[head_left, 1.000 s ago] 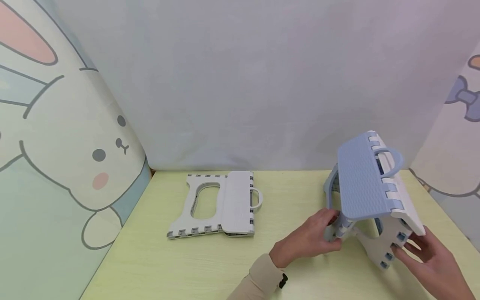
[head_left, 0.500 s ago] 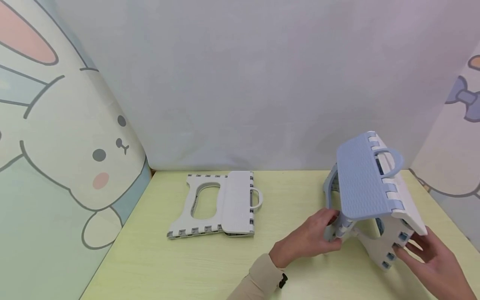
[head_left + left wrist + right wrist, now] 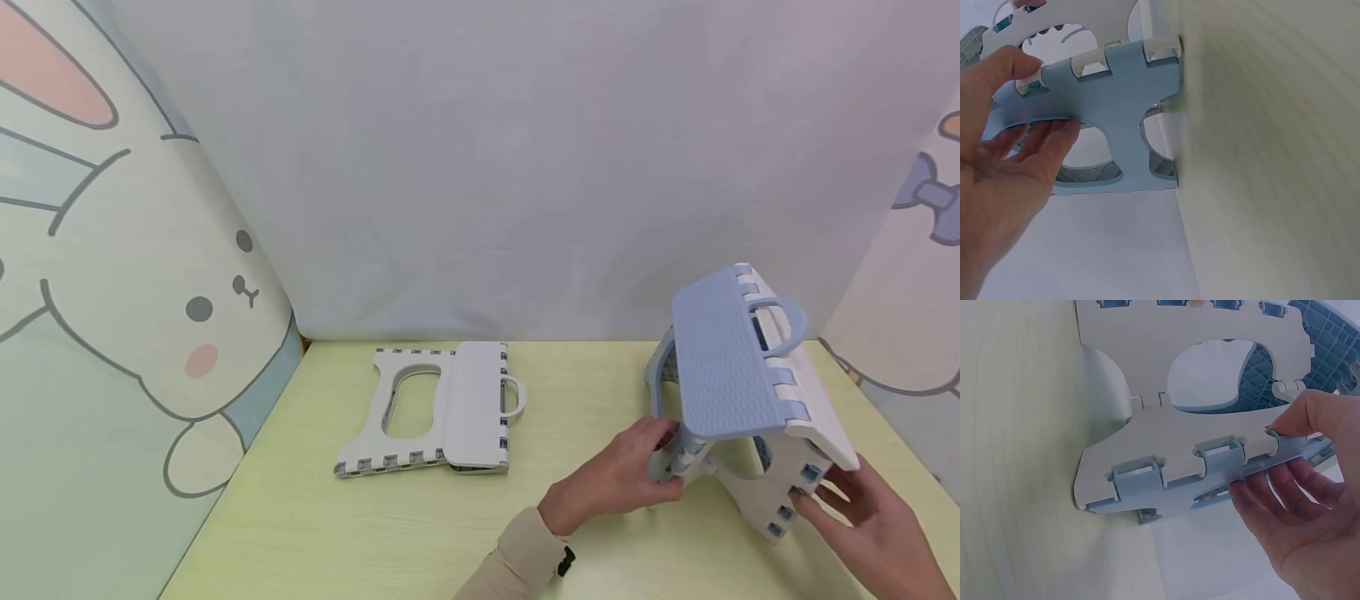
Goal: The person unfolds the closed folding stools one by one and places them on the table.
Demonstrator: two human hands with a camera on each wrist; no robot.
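We find the blue-and-white stool [image 3: 723, 358] at the right of the table [image 3: 375, 542], half open: its seat peaks, neither flattened nor folded, so we judge the work midway; the white stool [image 3: 474, 408] lies folded. The left hand [image 3: 615, 471] grips its blue leg panel [image 3: 1116, 94], the right hand [image 3: 873, 525] pinches its white leg panel [image 3: 1175, 434]. We note its long ridge running near to far, handle [image 3: 801, 321] pointing right

Stool [image 3: 474, 408] on tbl [image 3: 360, 533], L of 2nd stool [image 3: 723, 358]
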